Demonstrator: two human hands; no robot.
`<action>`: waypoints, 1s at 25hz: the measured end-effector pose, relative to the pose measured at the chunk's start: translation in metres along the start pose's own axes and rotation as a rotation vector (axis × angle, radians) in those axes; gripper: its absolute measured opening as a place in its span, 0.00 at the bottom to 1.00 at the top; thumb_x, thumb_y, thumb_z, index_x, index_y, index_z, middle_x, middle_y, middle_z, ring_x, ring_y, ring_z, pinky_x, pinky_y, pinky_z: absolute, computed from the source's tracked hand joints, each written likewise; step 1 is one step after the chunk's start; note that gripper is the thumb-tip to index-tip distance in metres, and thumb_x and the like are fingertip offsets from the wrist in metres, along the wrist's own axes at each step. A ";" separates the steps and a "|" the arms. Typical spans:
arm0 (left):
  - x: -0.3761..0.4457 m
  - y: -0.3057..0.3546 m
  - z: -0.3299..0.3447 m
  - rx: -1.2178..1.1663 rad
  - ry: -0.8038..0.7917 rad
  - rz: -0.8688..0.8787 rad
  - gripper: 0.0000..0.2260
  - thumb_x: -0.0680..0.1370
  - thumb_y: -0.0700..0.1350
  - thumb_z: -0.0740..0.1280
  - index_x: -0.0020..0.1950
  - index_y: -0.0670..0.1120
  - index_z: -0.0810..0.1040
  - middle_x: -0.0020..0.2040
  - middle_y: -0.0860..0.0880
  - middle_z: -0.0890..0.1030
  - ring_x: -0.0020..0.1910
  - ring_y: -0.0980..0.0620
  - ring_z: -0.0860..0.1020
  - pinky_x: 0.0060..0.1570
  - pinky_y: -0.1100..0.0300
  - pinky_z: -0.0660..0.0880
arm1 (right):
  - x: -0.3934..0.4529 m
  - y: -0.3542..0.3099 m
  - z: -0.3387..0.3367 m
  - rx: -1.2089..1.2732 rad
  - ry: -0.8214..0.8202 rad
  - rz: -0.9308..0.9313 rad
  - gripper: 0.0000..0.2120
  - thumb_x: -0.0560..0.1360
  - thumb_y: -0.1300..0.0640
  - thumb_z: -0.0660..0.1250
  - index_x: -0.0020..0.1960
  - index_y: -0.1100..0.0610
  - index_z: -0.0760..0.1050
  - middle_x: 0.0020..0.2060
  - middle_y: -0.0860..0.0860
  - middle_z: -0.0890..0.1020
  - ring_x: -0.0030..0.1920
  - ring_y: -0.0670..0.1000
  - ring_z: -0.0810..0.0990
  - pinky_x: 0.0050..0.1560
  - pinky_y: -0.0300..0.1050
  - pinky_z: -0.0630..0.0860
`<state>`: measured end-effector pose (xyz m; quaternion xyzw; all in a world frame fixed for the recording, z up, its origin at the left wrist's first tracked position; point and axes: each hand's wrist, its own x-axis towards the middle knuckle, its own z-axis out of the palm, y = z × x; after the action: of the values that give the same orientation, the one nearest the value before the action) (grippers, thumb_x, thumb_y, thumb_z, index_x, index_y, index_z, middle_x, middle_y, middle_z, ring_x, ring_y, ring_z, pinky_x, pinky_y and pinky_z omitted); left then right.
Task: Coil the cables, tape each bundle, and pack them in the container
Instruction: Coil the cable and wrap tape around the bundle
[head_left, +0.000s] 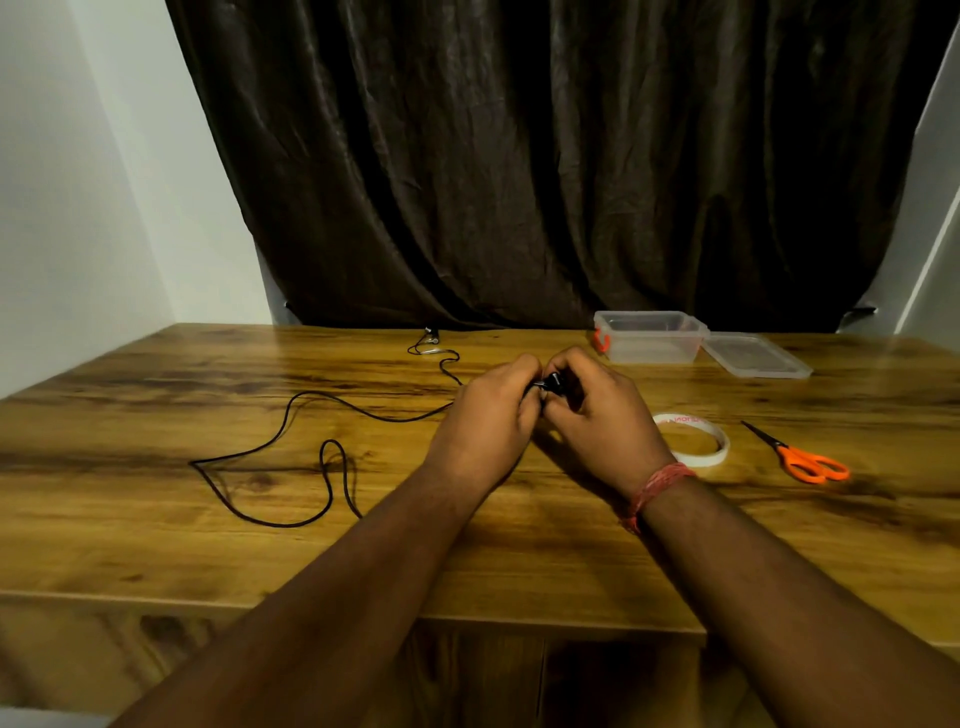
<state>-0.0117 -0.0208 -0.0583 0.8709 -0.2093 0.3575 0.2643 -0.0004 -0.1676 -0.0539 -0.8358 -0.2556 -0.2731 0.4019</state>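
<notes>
A long black cable (291, 415) lies in loose curves over the left half of the wooden table (156, 545). Its far end with a small plug lies near the back edge (430, 338). My left hand (485, 415) and my right hand (597, 415) meet at the table's middle, fingers curled, both gripping the cable's black end (550, 383) between them. A clear plastic container (649, 336) with an orange latch stands open at the back right, and its lid (756, 356) lies beside it. A white tape roll (696, 441) lies flat just right of my right wrist.
Orange-handled scissors (800, 454) lie shut to the right of the tape roll. A dark curtain (545, 156) hangs behind the table, and pale walls stand at both sides. The table's front edge runs below my forearms.
</notes>
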 end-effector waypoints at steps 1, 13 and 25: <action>0.000 -0.001 0.000 -0.029 0.005 -0.020 0.03 0.78 0.42 0.64 0.51 0.48 0.73 0.44 0.49 0.79 0.43 0.50 0.77 0.41 0.55 0.71 | 0.000 0.000 0.000 0.004 0.000 0.007 0.07 0.73 0.60 0.69 0.49 0.53 0.74 0.40 0.49 0.80 0.41 0.48 0.78 0.42 0.45 0.74; -0.001 -0.005 -0.001 -0.492 -0.158 -0.372 0.05 0.81 0.43 0.65 0.54 0.51 0.72 0.56 0.45 0.79 0.37 0.48 0.84 0.36 0.52 0.83 | -0.002 -0.001 0.001 0.024 -0.016 0.066 0.07 0.72 0.60 0.70 0.48 0.55 0.74 0.37 0.51 0.81 0.38 0.51 0.78 0.40 0.48 0.73; -0.002 0.004 -0.013 -0.634 -0.112 -0.306 0.09 0.81 0.39 0.64 0.59 0.50 0.73 0.56 0.47 0.76 0.32 0.46 0.80 0.33 0.45 0.82 | -0.002 -0.005 -0.002 0.063 -0.041 0.151 0.06 0.73 0.59 0.69 0.48 0.52 0.74 0.38 0.49 0.81 0.39 0.50 0.80 0.41 0.51 0.78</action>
<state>-0.0217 -0.0159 -0.0507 0.7851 -0.1912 0.1826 0.5601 -0.0059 -0.1674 -0.0515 -0.8451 -0.2087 -0.2166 0.4420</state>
